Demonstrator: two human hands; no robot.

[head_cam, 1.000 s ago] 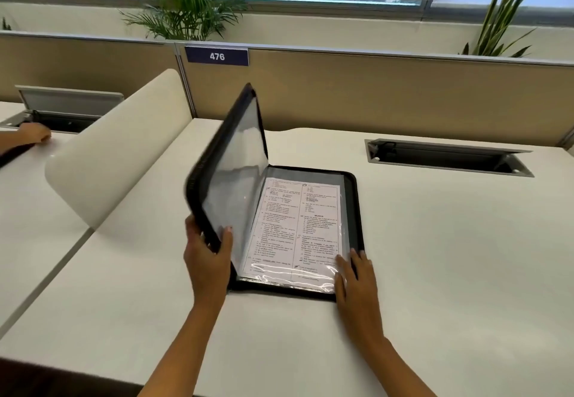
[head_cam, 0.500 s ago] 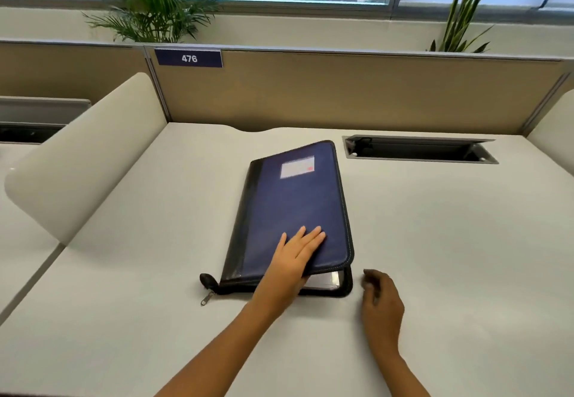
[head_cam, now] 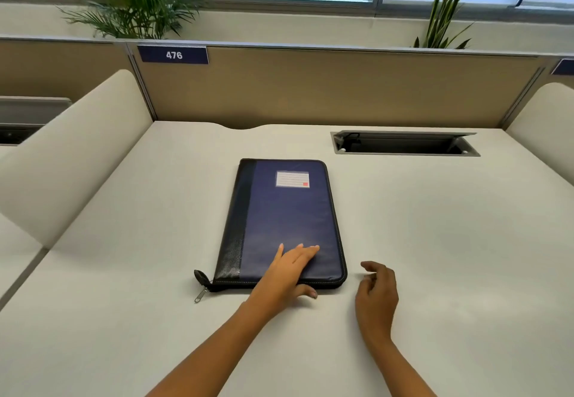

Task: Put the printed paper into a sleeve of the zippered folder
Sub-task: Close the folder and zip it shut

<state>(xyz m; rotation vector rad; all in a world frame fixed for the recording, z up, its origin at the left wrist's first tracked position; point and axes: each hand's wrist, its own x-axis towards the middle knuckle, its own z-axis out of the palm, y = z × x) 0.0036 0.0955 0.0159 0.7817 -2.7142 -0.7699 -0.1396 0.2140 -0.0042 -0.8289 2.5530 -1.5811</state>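
While left hand (head_cam: pixel 289 272) rests flat-fingered on zippered folder (head_cam: pixel 285 216) at its near edge, right hand (head_cam: pixel 377 291) curls loosely beside.

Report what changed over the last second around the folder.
The dark blue zippered folder went from open to closed: its cover swung down over the sleeved printed paper, now hidden. The left hand let go of the cover's edge and now presses flat on top. The right hand came off the inside page and is beside the folder, fingers loosely curled. The folder stayed on the white desk.
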